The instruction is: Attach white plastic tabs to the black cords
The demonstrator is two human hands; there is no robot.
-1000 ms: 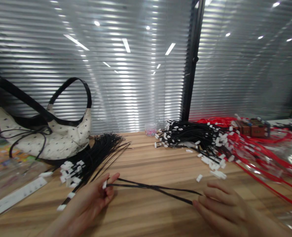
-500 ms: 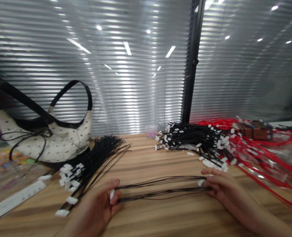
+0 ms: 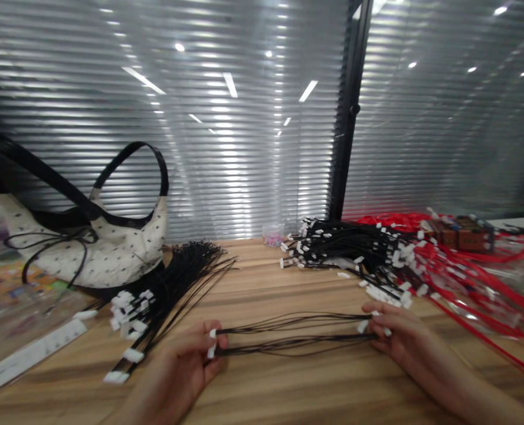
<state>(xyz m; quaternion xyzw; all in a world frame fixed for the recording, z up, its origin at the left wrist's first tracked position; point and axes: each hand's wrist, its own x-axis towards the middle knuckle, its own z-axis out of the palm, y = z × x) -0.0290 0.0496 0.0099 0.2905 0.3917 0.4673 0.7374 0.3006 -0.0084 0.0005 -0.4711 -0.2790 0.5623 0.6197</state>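
Two thin bundles of black wires with white connectors, a wire harness (image 3: 295, 341), stretch between my hands just over the wooden table (image 3: 262, 289). My left hand (image 3: 191, 360) is closed on the left end, with two white connectors showing at its thumb and fingers. Closed on the right end is my right hand (image 3: 399, 336), where more small white connectors show between the fingertips. Left of the held wires lies a pile of black wires (image 3: 173, 283) with white connectors at its near end. Some of the fingers' grip is hidden.
A white dotted handbag (image 3: 111, 248) with black straps stands at the back left. Beside it lies a white strip (image 3: 34, 354). A heap of black cables (image 3: 350, 239), red cables (image 3: 465, 283) and brown boxes (image 3: 461, 233) lie right. A small tub (image 3: 273, 236) stands behind.
My left hand has moved slightly right and its white connectors now show more plainly. My right hand stays nearly in place, with more white connector visible. The view has shifted slightly.
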